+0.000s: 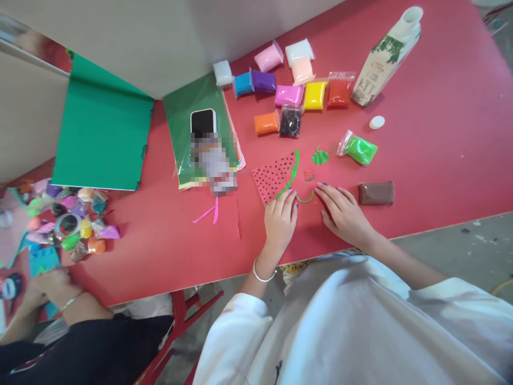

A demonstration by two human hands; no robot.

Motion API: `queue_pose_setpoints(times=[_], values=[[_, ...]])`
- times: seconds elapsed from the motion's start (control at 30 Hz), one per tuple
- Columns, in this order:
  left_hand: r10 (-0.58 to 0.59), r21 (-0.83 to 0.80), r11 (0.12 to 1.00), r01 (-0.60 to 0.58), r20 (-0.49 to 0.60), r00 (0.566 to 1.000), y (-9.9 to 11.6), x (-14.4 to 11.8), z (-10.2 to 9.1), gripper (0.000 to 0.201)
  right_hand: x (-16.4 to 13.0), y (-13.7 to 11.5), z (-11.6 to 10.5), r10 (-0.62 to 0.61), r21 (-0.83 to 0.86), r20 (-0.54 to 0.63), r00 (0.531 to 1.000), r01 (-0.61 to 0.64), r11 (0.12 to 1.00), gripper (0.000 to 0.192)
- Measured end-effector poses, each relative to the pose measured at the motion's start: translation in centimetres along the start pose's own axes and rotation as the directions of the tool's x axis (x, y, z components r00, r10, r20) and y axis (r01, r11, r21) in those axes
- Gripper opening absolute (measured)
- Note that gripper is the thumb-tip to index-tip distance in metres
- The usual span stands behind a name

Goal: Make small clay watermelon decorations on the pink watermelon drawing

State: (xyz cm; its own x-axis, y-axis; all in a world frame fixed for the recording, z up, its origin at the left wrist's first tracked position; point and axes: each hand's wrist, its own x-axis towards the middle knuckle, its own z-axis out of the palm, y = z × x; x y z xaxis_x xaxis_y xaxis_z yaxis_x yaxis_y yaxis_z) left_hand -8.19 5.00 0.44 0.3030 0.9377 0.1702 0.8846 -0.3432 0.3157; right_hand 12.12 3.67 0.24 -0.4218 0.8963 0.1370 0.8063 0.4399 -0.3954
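Observation:
A pink paper wedge like a watermelon slice, with black dots and a green clay rind, lies on the red table. My left hand rests flat over its lower tip, fingers stretched out. From beside those fingertips a thin curved green clay strip runs toward my right hand. That hand also lies with fingers extended, its index tip close to the strip's right end. Just above sit a tiny watermelon slice and a small round striped watermelon. Whatever is beneath my palms is hidden.
Behind are several coloured clay packets. A green clay packet, brown packet, white cap and open carton stand rightward. Leftward are pink tools, a phone and a co-worker's hands.

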Motion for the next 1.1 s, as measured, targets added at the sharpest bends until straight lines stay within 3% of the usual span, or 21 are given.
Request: queue_pose_setpoints(times=[0.2, 0.4, 0.77, 1.1], values=[[-0.017, 0.074, 0.997, 0.021, -0.050, 0.999, 0.8, 0.3, 0.3, 0.027, -0.1, 0.0, 0.4, 0.000, -0.029, 0.008, 1.000, 0.000, 1.000, 0.063], [-0.044, 0.077, 0.996, 0.047, -0.037, 0.998, 0.6, 0.0, 0.1, 0.033, 0.0, -0.2, 0.4, -0.005, -0.063, 0.008, 1.000, 0.006, 0.998, 0.062], [0.179, 0.091, 0.979, -0.181, 0.029, 0.983, 0.3, -2.1, -0.4, 0.044, -0.4, -0.5, 0.0, -0.090, -0.076, 0.002, 0.996, 0.090, 0.993, 0.063], [0.192, 0.104, 0.974, -0.200, 0.082, 0.978, 0.0, -2.5, -0.1, 0.047, -0.6, -1.1, 0.2, -0.114, -0.114, 0.056, 0.992, 0.120, 0.986, 0.060]])
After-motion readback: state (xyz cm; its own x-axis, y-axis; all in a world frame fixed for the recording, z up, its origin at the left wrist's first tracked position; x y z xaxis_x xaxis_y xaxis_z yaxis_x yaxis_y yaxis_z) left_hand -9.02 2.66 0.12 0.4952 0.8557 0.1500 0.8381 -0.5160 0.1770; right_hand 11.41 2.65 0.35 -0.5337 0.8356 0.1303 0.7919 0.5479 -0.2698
